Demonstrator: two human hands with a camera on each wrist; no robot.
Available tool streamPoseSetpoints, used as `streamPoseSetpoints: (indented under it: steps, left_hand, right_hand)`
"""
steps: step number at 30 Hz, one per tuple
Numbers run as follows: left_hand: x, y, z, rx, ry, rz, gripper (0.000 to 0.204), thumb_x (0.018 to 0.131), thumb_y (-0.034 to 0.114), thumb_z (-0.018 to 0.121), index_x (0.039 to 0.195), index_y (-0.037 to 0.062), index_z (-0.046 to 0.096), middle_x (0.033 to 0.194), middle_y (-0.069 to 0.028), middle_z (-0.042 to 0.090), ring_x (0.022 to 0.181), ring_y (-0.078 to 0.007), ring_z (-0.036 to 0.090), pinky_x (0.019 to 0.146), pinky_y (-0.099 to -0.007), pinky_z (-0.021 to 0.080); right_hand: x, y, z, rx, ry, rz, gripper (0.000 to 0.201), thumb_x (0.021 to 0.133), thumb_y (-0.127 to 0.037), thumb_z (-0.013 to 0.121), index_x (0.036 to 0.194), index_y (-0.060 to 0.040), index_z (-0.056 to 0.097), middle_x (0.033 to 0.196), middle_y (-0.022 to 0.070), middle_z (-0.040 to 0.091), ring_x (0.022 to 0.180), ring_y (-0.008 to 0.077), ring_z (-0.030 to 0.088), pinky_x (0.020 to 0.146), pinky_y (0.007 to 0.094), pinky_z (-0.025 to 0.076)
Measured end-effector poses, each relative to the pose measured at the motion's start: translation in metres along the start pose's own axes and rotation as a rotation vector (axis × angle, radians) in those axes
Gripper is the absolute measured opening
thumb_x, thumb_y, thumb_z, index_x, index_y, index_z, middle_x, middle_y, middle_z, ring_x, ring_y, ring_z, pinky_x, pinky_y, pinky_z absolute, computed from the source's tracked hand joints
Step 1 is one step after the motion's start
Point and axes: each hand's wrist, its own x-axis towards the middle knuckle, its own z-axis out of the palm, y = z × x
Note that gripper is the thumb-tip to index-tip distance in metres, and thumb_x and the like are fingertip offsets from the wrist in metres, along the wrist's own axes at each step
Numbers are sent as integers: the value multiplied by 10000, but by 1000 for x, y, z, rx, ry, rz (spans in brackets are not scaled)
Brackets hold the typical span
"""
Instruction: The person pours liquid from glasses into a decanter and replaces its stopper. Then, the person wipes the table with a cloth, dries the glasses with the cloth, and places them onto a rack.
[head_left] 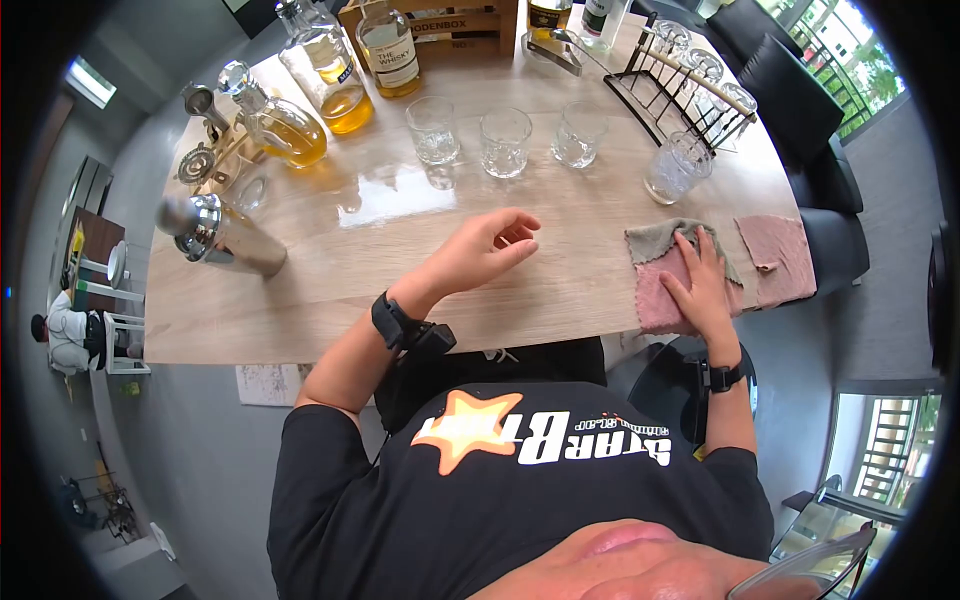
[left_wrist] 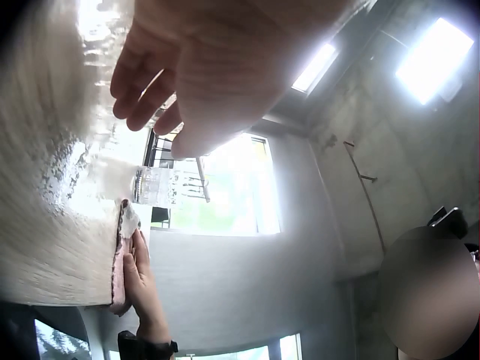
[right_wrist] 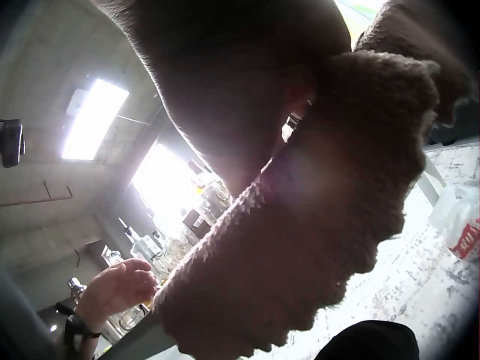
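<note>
My right hand (head_left: 703, 285) rests with fairly straight fingers on a pink and grey cloth (head_left: 657, 300) at the table's front right edge. The grey part is folded over the pink. Seen from the right wrist, the fluffy cloth (right_wrist: 300, 255) fills much of the view and covers what lies behind it. Over the front middle of the table, my left hand (head_left: 485, 250) hovers with loosely curled fingers and holds nothing. In the left wrist view the left hand (left_wrist: 202, 75) spans the top. Beyond it stand three clear tumblers (head_left: 505, 143).
A second pink cloth (head_left: 778, 250) lies at the right corner. Behind the cloths stand a tumbler with clear contents (head_left: 678, 168) and a black glass rack (head_left: 665, 95). A steel shaker (head_left: 225, 235), a decanter (head_left: 285, 130) and a whisky bottle (head_left: 390, 55) occupy the left side.
</note>
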Motion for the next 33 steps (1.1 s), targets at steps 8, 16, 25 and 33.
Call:
streamPoseSetpoints:
  steps: [8,16,25,33]
  left_hand:
    - [14,-14,-4,81,370,-16,612,904,250,709,1374,-11,416,1201,-159,584,1114,-212,575,916,-315,492]
    - [76,-47,-4,262,712,80,966,849,322,769,1510,-54,173,1483,-282,353,1388,-382,369,1128,-422,332]
    - [80,-18,-8,-99,540,3,730,836,212,808,1389,-5,385,1338,-148,494,1190,-209,521,1006,-332,447]
    - [58,9,43,-593,279,225,600,922,97,689,1424,79,361,1290,-84,429,1122,-157,547,916,-293,509]
  right_hand:
    - [-26,-37,-15,-160,95,237,863,828,-579,673,1528,-191,350,1603,208,210,1467,454,182,1134,660,151]
    - [-29,-18,22,255,316,23,364,996,-241,542,1293,-39,599,1396,224,530,1308,419,475,1105,459,352]
    - [-14,-91,-10,1750,257,296,356,1072,-238,429,1310,4,536,1306,130,608,1073,181,639,777,323,567]
    - [25,-156,7,1918,77,-228,333,1076,-198,410,1358,-58,519,1337,95,576,971,121,632,641,263,561]
